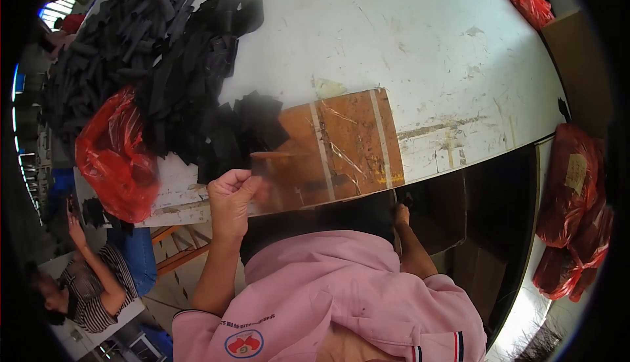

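My left hand (231, 198) is just above the table's near edge, at the lower left corner of a brown cardboard sheet (357, 135). Its thumb and fingers are pinched together, partly blurred, and whatever they hold cannot be made out. Lower, at my right side by the table edge, my right hand (401, 215) is closed near a small dark shape that I cannot identify. Black fabric pieces (220, 135) lie loosely to the left of the cardboard, some overlapping it.
A large heap of black rolled strips (125, 40) covers the far left of the white table (394, 40). A red plastic bag (118, 158) rests at the near left. Red wrapped bundles (569, 191) stand at the right. Another person (98, 283) sits at the lower left.
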{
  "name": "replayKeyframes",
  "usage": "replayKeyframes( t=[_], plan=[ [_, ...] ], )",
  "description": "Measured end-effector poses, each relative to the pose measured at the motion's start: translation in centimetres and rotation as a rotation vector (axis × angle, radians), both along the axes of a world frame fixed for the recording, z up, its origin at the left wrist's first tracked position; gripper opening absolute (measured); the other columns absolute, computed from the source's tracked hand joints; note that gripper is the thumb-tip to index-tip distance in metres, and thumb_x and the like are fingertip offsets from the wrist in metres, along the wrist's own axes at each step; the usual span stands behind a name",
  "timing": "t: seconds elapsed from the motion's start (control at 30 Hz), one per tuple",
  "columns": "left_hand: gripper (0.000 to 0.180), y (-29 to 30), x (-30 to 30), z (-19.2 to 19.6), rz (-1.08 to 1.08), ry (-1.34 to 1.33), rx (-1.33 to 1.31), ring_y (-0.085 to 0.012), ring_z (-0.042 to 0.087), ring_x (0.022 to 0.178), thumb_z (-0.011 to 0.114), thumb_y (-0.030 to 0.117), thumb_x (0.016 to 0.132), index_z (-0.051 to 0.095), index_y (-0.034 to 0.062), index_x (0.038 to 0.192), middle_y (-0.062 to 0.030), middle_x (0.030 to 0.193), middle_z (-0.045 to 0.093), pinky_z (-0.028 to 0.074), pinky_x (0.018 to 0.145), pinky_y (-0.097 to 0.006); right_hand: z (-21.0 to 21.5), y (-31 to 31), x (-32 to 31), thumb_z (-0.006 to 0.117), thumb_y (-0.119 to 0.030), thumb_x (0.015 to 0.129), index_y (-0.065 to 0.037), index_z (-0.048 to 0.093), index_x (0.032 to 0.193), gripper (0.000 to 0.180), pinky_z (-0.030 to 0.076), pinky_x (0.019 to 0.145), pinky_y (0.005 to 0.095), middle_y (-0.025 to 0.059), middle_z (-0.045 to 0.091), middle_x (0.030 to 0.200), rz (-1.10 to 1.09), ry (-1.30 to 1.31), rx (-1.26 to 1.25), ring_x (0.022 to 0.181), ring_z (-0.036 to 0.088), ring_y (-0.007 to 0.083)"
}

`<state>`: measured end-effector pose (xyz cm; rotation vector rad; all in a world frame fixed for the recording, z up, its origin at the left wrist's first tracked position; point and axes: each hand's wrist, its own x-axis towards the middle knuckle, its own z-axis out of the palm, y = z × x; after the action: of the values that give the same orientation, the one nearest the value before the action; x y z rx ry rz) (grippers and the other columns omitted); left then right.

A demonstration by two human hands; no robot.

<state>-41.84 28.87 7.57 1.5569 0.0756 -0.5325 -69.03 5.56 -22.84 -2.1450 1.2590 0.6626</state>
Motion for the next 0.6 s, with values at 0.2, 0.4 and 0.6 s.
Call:
replayKeyframes(
  t=[0.2,0.4,0.6],
  plan=[
    [0.005,-0.6,-0.2,0.7,-0.029,-0.008,-0.006,-0.0110,0.057,0.050,0.060,0.003,0.076,0.059,-0.0025,0.077,-0.0122,0.067,0.062,0.046,0.049,-0.019,6.6,-1.1,1.0,0.058,-0.012,0.074,-0.002,0.060,0.082,0.013,0.048,0.062,0.0392,0.0172,0.061,0.080,-0.118,-0.045,-0.289,0.073,0.060,0.0321],
    [0.014,-1.0,-1.8,1.8,-0.197,-0.064,0.032,-0.0129,0.058,0.059,0.060,0.003,0.074,0.057,-0.0076,0.082,-0.0108,0.069,0.061,0.048,0.054,-0.022,31.5,5.9,11.1,0.066,-0.004,0.069,0.000,0.058,0.079,0.014,0.043,0.051,0.0259,0.0076,0.053,0.070,0.225,-1.141,0.284,0.056,0.052,0.0163],
    [0.002,-1.4,-3.3,1.8,-0.418,-0.447,0.119,-0.0056,0.053,0.053,0.055,-0.003,0.077,0.054,-0.0014,0.078,-0.0016,0.065,0.058,0.041,0.047,-0.019,31.5,8.6,17.5,0.071,-0.008,0.064,-0.001,0.060,0.085,0.025,0.044,0.050,0.0269,0.0074,0.054,0.073,0.275,-1.234,0.375,0.057,0.054,0.0172]
  ],
)
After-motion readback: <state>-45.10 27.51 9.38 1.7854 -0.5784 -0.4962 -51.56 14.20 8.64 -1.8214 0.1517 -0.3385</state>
